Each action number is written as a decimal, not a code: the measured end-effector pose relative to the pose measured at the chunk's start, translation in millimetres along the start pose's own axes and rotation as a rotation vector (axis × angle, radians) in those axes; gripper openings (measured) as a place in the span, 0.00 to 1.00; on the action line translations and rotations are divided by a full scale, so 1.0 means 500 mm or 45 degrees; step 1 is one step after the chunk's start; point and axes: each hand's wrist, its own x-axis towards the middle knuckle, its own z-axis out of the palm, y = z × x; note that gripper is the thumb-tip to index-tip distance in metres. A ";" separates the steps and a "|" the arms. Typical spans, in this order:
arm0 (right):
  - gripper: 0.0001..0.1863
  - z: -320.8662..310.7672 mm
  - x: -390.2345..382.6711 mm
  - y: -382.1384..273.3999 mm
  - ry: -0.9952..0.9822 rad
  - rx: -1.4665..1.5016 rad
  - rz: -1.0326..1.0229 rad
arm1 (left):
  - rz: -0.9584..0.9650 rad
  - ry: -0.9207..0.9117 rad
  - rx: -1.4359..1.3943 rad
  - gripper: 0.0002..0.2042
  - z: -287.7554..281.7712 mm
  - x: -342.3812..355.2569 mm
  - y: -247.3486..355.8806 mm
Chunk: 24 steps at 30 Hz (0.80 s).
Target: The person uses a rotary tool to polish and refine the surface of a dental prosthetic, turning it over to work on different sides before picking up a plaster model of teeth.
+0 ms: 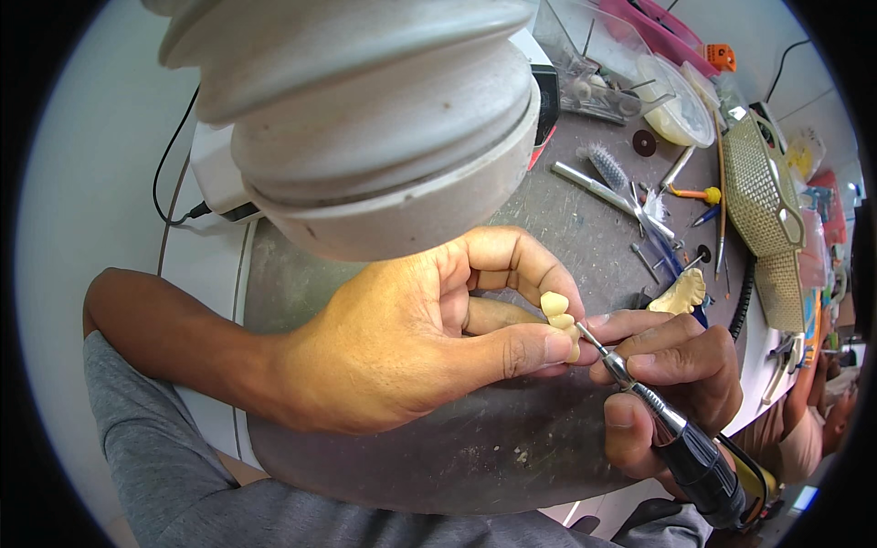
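Hands at centre of grey work mat (411,457); left hand (411,352) w/ thumb and forefinger clamped on small cream tooth piece (557,315), held just above mat; right hand (671,379) w/ fingers closed round black-and-metal rotary handpiece (681,438), its thin tip touching tooth piece; large pale ribbed hose mouth (365,119) overhead, near hands; cream dental cast (681,294) just beside right hand; brushes and hand tools (630,196) farther back; perforated tan trays (763,201) at right.

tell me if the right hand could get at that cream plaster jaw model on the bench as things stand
Probably not without letting go: the right hand is wrapped around the rotary handpiece. The plaster model lies uncovered just beyond its knuckles.
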 end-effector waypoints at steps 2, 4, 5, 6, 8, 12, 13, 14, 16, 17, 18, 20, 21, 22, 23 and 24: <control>0.18 0.001 -0.001 -0.002 0.012 0.004 0.012 | -0.005 0.000 -0.003 0.09 0.000 0.000 0.001; 0.18 0.002 0.000 -0.003 0.009 0.006 0.020 | -0.005 0.007 -0.001 0.09 0.000 -0.002 0.001; 0.18 0.001 0.001 -0.002 0.002 0.003 0.014 | -0.002 0.011 0.002 0.09 0.001 -0.002 0.001; 0.18 0.001 0.000 -0.002 0.003 0.001 0.009 | 0.001 0.009 0.005 0.09 0.002 -0.002 0.001; 0.18 0.001 -0.001 -0.002 0.010 0.002 -0.001 | 0.001 -0.001 0.006 0.09 0.002 0.000 0.002; 0.19 0.000 0.001 -0.005 -0.003 0.011 0.029 | 0.007 0.001 0.012 0.09 0.000 -0.001 0.001; 0.19 0.000 0.001 -0.006 -0.006 0.009 0.035 | 0.004 0.001 0.017 0.09 0.000 -0.001 0.002; 0.19 -0.001 0.000 -0.006 -0.007 0.008 0.031 | 0.000 0.000 0.021 0.09 0.001 0.000 0.002; 0.19 0.000 0.000 -0.004 -0.004 0.009 0.017 | -0.003 0.007 0.028 0.09 0.001 -0.001 0.003; 0.19 0.001 0.000 -0.002 0.001 0.009 0.008 | -0.002 0.011 0.029 0.09 0.001 -0.002 0.003; 0.19 0.002 -0.001 -0.001 0.012 0.012 0.000 | -0.003 0.011 0.031 0.09 0.002 -0.001 0.003; 0.18 0.004 -0.003 0.001 0.037 0.022 -0.015 | -0.001 -0.001 0.025 0.09 0.003 -0.001 0.004; 0.18 0.005 -0.003 0.002 0.042 0.023 -0.023 | 0.000 -0.003 0.022 0.09 0.003 -0.001 0.004; 0.18 0.005 -0.003 0.003 0.047 0.024 -0.031 | 0.004 -0.005 0.013 0.09 0.003 -0.001 0.003; 0.18 0.005 -0.002 0.003 0.044 0.016 -0.039 | 0.008 -0.006 0.003 0.09 0.003 -0.002 0.003; 0.18 0.005 -0.001 0.003 0.038 0.005 -0.043 | 0.011 -0.011 -0.007 0.09 0.003 -0.002 0.003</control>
